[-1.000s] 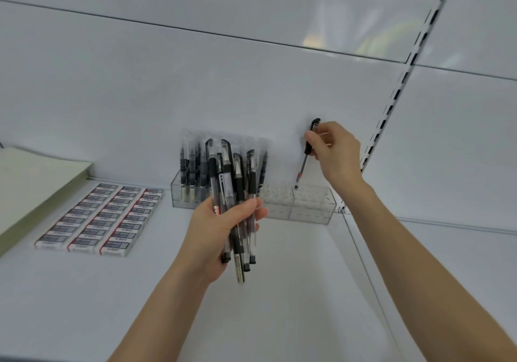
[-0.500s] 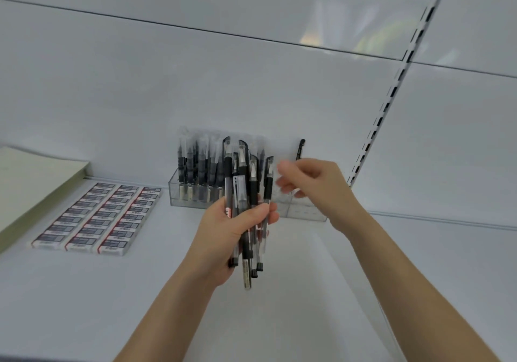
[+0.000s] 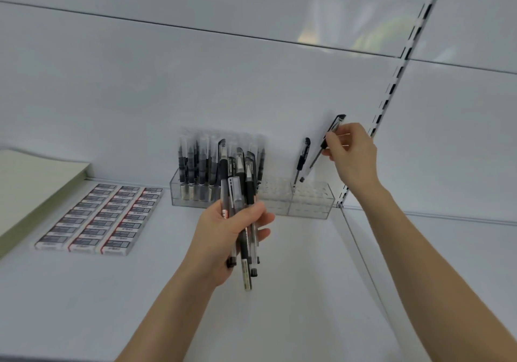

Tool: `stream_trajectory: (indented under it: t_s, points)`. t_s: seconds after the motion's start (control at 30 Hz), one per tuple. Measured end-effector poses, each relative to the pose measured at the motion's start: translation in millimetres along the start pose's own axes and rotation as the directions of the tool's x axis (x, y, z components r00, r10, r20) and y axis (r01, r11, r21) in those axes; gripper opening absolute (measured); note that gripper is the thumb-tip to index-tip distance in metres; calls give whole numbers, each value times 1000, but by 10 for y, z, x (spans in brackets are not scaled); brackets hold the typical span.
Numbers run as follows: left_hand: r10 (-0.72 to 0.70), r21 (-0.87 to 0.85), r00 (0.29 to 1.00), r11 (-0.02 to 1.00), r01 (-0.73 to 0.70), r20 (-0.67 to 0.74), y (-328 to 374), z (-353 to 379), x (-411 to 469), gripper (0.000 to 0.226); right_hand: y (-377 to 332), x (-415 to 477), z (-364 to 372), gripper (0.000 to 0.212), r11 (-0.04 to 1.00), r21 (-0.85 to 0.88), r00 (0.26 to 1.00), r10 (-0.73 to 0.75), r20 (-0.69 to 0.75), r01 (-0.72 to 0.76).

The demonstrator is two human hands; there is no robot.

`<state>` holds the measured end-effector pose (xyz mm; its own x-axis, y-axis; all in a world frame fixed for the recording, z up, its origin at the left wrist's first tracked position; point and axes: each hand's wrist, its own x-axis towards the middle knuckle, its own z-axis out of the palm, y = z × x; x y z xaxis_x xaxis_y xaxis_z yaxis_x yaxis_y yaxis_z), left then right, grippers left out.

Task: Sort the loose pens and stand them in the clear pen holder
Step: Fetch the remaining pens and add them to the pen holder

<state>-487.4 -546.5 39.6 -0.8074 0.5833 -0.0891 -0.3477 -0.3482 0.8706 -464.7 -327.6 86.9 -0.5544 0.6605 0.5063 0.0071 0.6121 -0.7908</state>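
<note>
1. left hand (image 3: 223, 238): closed around a bundle of loose pens (image 3: 242, 216), held roughly upright above the white shelf (image 3: 112, 305), in front of the clear pen holder (image 3: 307, 208).
2. right hand (image 3: 351, 154): raised at the holder's right end, fingers (image 3: 330, 140) pinching a single pen (image 3: 321, 149) near its black cap; the pen tilts, tip down, just above the holder's grid.
3. standing pen (image 3: 302, 157): set in the right part of the holder, just beside the held pen.
4. row of pens (image 3: 201, 166): upright in the holder's left part.
5. boxed erasers (image 3: 98, 219): three columns lying flat on the shelf, left of the holder.
6. pale green pad (image 3: 30, 185): at the far left edge.
</note>
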Motion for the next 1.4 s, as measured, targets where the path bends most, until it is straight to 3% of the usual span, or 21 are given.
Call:
stream_trajectory:
  t_s: [0.17,0.33,0.43,0.5,0.6,0.67,0.83,1.03,1.13,1.23,1.3,1.4]
  points:
    - [24,50,1000,998,-24,-3,15,-36,-19,9,148,-9,159,14,991,-129,996,-31,82,42]
    - [14,43,1000,999,-13,-20,41,-46,-31,13,291,-103,206,19,976,-218,984,61,169,-23]
    - [19,44,1000,999,-19,-3,45,-48,-35,13,193,-146,112,25,937,-348,992,76,97,-38]
    - [24,46,1000,999,-25,20,47,-26,-34,13,51,-285,51,22,988,-133,991,91,93,-78]
    - [27,59,999,998,-30,47,30,25,-18,12,-251,-584,25,21,945,200,901,163,403,-260]
    - [26,79,997,996,-32,71,20,64,-15,13,-317,-700,35,14,928,251,847,113,519,-277]
    - [24,122,996,992,-34,87,12,116,3,15,-297,-600,-49,6,890,319,874,154,462,-325]
    - [15,137,993,990,-31,113,-10,180,14,15,-254,-561,-72,5,852,306,798,194,571,-426]
    - [25,148,996,988,-38,90,-18,165,26,12,-289,-487,-121,3,801,421,852,198,485,-426]
    - [38,164,999,986,-41,20,-14,112,50,5,-248,-232,-305,6,832,499,970,210,120,-242]
    - [35,154,999,987,-33,-7,-13,85,52,5,-171,-89,-392,11,931,349,984,148,-101,-104]
    - [32,153,999,988,-32,4,-23,90,39,7,-33,-6,-353,10,993,116,989,52,-141,-36]
